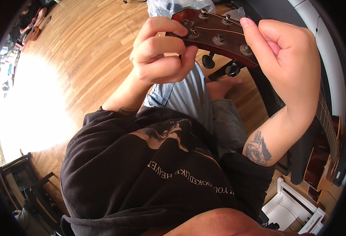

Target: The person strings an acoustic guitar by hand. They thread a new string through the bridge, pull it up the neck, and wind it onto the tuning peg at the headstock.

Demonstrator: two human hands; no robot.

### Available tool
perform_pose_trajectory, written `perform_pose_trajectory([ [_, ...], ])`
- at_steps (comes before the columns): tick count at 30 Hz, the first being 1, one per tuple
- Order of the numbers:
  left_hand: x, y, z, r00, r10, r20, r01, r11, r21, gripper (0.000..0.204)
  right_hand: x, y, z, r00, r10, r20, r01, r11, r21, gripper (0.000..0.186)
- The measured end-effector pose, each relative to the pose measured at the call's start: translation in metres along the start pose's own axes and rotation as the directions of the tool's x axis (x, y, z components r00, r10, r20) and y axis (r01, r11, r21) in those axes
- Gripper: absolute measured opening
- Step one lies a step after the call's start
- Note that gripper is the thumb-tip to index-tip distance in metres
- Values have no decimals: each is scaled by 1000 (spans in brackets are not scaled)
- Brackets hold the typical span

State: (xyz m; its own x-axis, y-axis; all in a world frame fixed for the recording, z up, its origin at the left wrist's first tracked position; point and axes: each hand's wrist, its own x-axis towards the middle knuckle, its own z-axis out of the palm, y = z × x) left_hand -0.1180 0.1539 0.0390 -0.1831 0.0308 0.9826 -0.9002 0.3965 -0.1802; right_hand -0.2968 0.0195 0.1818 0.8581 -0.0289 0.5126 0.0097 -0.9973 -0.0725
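Note:
A dark red guitar headstock [232,44] with several metal string posts lies at the top, between my hands. My left hand [159,51] is at its left end, index finger against the edge, the other fingers curled around a tuning peg that is mostly hidden. Two black tuning pegs [208,61] stick out of the near edge. My right hand [289,53] is closed at the headstock's right side, thumb and finger pinching a thin guitar string [220,30] that runs across to a post. The fingertips on the string are partly hidden.
A fretted neck [327,118] and reddish-brown guitar body [316,167] show at the right; whether they belong to this headstock I cannot tell. A clear plastic bag [154,8] lies beyond. Black chair [15,173], lower left; white frame [275,208], lower right. Another person [25,19] sits far left.

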Motion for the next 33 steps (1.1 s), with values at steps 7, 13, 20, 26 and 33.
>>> perform_pose_trajectory([
  [7, 0, -5, -24, 989, -7, 149, 19, 997, -77, 47, 0, 2, -4, 999, -35, 17, 36, 998, -45, 49],
  [13, -7, 0, -8, 998, -57, 24, 58, 998, -29, 45, 0, 1, -1, 999, -46, 3, 46, 999, -6, 48],
  [20, -6, 5, 13, 987, -121, -109, 128, 990, 62, 33, 0, 2, -2, 1000, -5, 29, 5, 1000, -20, 49],
  [26, 15, 5, -5, 971, -129, -201, 73, 962, -264, 28, 2, 4, -2, 998, 0, 62, 1, 1000, -13, 46],
  [33, 83, 72, -22, 883, -335, -328, 172, 882, -438, 46, 0, -9, -8, 946, 234, 225, -263, 959, 107, 43],
])
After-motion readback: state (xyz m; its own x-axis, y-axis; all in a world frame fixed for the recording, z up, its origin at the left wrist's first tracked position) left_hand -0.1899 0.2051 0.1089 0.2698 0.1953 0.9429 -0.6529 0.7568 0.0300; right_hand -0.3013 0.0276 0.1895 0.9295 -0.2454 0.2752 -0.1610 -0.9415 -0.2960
